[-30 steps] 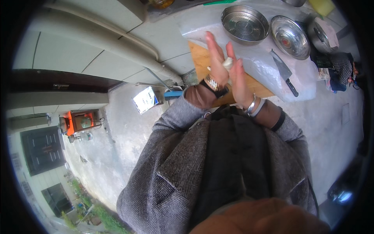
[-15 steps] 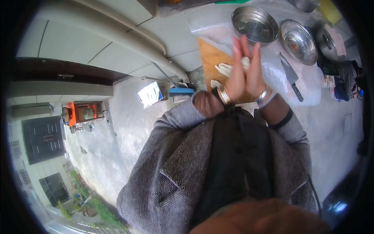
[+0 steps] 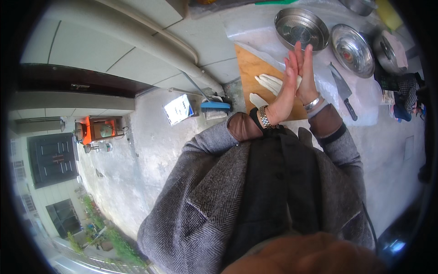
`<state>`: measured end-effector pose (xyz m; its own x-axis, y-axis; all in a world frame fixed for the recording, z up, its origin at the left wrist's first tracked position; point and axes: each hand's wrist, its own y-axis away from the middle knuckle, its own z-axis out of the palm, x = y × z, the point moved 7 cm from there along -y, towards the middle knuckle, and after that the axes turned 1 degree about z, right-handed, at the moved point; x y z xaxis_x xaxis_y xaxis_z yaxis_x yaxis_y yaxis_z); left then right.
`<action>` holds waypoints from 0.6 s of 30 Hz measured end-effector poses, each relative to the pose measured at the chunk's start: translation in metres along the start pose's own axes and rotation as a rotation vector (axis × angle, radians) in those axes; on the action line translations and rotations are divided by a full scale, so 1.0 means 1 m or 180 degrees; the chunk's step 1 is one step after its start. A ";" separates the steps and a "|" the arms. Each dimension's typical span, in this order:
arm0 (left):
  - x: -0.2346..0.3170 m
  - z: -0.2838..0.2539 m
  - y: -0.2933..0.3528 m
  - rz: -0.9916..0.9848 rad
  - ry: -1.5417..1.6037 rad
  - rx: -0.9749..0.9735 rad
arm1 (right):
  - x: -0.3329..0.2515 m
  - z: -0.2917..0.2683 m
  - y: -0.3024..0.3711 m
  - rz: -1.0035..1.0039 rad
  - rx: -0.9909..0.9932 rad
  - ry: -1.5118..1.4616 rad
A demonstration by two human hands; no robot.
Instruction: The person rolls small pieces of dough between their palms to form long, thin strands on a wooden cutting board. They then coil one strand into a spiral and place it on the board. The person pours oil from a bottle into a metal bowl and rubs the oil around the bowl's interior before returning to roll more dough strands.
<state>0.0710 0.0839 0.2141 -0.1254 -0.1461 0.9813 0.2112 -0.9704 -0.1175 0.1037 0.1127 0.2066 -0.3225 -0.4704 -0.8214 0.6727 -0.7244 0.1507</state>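
Note:
My left hand (image 3: pixel 284 99) and my right hand (image 3: pixel 307 78) are pressed palm to palm above a wooden board (image 3: pixel 247 68), fingers straight and pointing away from me. A piece of white dough (image 3: pixel 299 81) is squeezed between the palms; only a little of it shows. On the board, just left of my hands, several white dough strips (image 3: pixel 269 84) lie side by side. One more dough strip (image 3: pixel 258 101) rests nearer to me, beside my left wrist.
Beyond my hands stands a round metal pan with small holes (image 3: pixel 299 20). Right of it are a shiny metal basin (image 3: pixel 351 50) and a lidded pot (image 3: pixel 388 52). A cleaver (image 3: pixel 341 86) lies on the plastic sheet (image 3: pixel 365 107). A blue brush (image 3: pixel 215 106) is down at the left.
My hands have shifted slightly right, and the left palm has slid back toward me against the right. The dough between them is now mostly covered.

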 end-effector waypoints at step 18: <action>0.020 -0.001 0.008 0.0029 0.0441 0.0679 | -0.035 0.021 0.013 -0.1227 -0.0270 0.1019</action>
<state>0.0688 0.0733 0.2331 -0.2510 -0.1939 0.9484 0.4108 -0.9085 -0.0771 0.1101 0.1097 0.2488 -0.3467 0.0108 -0.9379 0.6010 -0.7651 -0.2310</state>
